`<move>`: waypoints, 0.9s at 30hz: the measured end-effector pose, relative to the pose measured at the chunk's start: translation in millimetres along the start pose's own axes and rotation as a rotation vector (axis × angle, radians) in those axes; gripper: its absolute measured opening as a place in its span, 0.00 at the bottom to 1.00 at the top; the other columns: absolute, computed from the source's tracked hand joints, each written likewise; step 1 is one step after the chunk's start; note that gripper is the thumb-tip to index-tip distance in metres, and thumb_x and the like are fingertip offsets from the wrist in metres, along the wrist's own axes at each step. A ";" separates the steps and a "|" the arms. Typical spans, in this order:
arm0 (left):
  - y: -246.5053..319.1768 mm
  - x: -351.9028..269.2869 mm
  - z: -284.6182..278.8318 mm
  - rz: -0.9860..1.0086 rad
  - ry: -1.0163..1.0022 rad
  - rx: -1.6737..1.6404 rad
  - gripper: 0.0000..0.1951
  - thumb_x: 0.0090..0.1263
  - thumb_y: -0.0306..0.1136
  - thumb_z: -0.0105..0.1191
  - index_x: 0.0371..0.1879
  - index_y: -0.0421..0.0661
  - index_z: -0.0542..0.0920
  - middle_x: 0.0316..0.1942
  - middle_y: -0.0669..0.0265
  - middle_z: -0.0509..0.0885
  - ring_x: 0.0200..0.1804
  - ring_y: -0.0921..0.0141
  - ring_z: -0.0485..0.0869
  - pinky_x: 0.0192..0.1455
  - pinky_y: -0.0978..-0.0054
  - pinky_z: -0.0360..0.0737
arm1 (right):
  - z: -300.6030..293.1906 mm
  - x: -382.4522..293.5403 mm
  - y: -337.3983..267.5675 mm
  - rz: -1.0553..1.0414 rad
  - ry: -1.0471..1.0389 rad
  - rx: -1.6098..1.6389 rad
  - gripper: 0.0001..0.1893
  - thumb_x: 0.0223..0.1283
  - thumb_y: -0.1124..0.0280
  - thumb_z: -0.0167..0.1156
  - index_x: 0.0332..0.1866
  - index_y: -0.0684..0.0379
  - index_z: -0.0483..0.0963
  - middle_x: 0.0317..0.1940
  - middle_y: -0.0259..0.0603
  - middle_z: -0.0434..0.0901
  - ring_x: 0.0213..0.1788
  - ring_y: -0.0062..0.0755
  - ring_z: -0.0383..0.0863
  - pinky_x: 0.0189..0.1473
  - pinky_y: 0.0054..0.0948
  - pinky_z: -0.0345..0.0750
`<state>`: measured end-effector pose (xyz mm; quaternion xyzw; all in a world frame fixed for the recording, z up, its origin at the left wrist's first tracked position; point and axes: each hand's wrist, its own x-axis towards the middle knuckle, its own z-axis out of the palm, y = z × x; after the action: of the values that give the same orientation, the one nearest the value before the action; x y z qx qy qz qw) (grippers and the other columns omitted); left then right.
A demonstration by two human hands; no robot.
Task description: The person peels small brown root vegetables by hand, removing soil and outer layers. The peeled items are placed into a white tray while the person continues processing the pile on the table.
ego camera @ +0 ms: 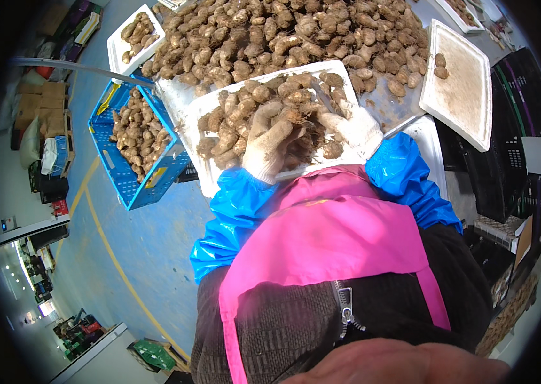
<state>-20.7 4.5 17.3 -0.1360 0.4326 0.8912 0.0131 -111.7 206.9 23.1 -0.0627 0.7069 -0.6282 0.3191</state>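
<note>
Both hands wear pale knitted gloves and reach into a white foam tray heaped with brown, hairy taro corms. My left hand is curled around a rooty taro corm near the middle of the tray. Over the tray's right part, my right hand grips what looks like a knife, its blade pointing up and left among the corms. The fingertips of my right hand are close to the same fibrous corm. Behind the tray lies a large pile of taro corms on a metal table.
A blue plastic crate of corms stands at the left. One foam tray with several corms lies upper left; another foam tray with two corms is at the right. Black crates are stacked at the right, beside the metal table.
</note>
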 end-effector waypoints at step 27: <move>8.0 -5.9 3.5 -0.122 -0.091 0.195 0.39 0.69 0.27 0.60 0.80 0.44 0.60 0.65 0.60 0.79 0.53 0.69 0.82 0.45 0.73 0.82 | 20.3 -4.1 -13.4 -0.357 -0.016 -0.366 0.27 0.69 0.53 0.63 0.63 0.64 0.78 0.46 0.51 0.88 0.47 0.45 0.88 0.51 0.38 0.82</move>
<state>-16.9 2.8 27.0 -0.1197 0.5070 0.8477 0.1000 -101.8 189.0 36.9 -0.2481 0.7840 -0.5356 0.1922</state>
